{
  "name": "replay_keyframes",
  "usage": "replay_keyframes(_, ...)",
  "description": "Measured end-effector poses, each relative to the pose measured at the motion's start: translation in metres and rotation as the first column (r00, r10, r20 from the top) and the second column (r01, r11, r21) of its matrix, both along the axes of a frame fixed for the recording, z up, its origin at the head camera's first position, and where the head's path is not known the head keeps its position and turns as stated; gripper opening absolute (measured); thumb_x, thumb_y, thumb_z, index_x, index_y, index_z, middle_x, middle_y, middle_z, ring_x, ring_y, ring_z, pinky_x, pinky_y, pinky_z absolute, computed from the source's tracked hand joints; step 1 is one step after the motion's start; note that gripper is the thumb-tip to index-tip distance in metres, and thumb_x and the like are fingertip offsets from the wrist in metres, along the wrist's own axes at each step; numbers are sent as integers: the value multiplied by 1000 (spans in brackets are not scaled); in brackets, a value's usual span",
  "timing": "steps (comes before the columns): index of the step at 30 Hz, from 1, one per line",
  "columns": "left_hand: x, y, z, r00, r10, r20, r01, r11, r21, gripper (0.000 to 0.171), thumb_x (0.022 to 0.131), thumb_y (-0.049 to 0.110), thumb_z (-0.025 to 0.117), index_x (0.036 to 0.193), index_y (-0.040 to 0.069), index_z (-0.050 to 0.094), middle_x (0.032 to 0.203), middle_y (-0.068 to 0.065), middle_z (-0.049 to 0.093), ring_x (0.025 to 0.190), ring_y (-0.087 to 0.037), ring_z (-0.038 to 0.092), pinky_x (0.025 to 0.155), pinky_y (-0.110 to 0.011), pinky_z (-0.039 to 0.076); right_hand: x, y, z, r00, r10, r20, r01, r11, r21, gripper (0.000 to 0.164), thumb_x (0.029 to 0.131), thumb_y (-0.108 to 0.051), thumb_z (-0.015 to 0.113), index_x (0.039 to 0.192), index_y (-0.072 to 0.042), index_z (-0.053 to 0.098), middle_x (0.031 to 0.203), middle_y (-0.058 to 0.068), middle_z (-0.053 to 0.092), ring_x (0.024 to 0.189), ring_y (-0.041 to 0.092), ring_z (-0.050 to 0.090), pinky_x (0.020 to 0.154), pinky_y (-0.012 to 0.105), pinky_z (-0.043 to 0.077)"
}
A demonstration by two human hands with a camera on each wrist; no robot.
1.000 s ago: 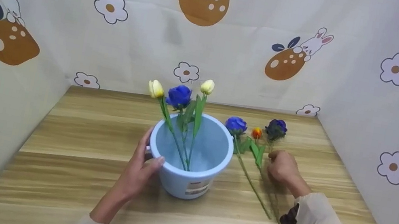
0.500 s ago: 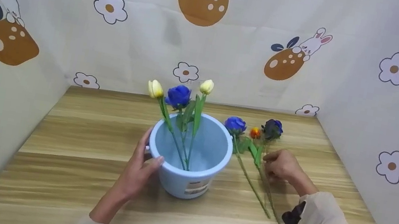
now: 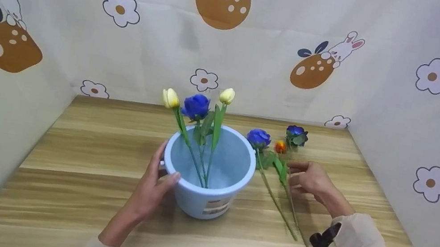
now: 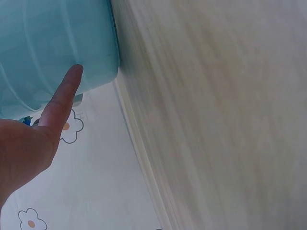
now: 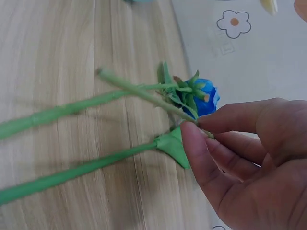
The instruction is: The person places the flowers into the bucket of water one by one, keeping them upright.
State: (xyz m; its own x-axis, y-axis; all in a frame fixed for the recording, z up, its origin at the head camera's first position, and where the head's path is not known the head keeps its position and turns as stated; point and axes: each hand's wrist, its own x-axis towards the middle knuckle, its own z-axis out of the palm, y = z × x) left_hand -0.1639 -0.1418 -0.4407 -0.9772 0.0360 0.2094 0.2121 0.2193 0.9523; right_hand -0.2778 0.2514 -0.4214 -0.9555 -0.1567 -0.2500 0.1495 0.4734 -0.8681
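A light blue bucket (image 3: 205,204) stands upright mid-table, holding two pale yellow tulips (image 3: 170,99) and a blue rose (image 3: 196,107). My left hand (image 3: 151,190) holds its left side, with the thumb at the rim; in the left wrist view a finger lies along the wall. Right of the bucket, my right hand (image 3: 313,180) pinches a rose stem (image 5: 144,96) between thumb and fingertips. A dark blue rose (image 3: 296,136) lies just beyond that hand. Beside it on the table are another blue rose (image 3: 259,138) and an orange tulip (image 3: 280,147).
The wooden table (image 3: 75,197) meets patterned cloth walls (image 3: 146,51) at its back and sides. Long stems of the loose flowers stretch toward the front, right of the bucket.
My right hand has shifted slightly left with the stem. The dark blue rose's head has moved left and turned, now showing more blue. My left hand and the bucket stay put.
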Motion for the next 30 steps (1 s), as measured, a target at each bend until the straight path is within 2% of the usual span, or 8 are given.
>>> replay_keyframes(11, 0, -1, -1, 1000, 2, -9, -2, 1000, -15, 73, 91, 46, 57, 147, 49, 10, 153, 9, 22, 133, -25, 34, 103, -51, 40, 2, -17, 11, 999, -42, -10, 40, 986, -160, 67, 73, 16, 56, 137, -1, 49, 129, 24, 50, 75, 18, 65, 70, 36, 58)
replay_keyframes(17, 0, -1, -2, 1000, 9, -9, -10, 1000, -21, 73, 91, 46, 56, 147, 49, 9, 153, 8, 23, 134, -26, 34, 103, -50, 39, 4, -28, 24, 999, -41, -22, 36, 985, -168, 70, 73, 17, 55, 138, -6, 49, 129, 17, 50, 88, 23, 63, 70, 32, 58)
replay_keyframes(21, 0, -1, -2, 1000, 6, -12, -6, 1000, -17, 73, 91, 46, 56, 147, 49, 10, 153, 8, 22, 134, -27, 34, 103, -50, 39, 6, -35, 32, 997, -58, -48, 47, 979, -198, 66, 75, 15, 57, 137, -7, 51, 127, 16, 50, 82, 22, 63, 68, 30, 58)
replay_keyframes(25, 0, -1, -2, 1000, 6, -8, -6, 1000, -14, 73, 91, 46, 56, 147, 50, 9, 153, 8, 22, 135, -27, 34, 103, -50, 39, 9, -44, 41, 991, -114, -73, 91, 961, -260, 63, 75, 12, 57, 135, -6, 52, 121, 12, 50, 71, 16, 61, 65, 27, 57)
replay_keyframes(30, 0, -1, -2, 1000, 7, -18, -7, 1000, -10, 73, 91, 45, 56, 147, 49, 10, 153, 8, 23, 134, -27, 35, 103, -50, 40, 13, -56, 51, 981, -169, -95, 125, 925, -360, 62, 78, 11, 58, 137, -5, 49, 122, 12, 48, 74, 15, 61, 64, 25, 56)
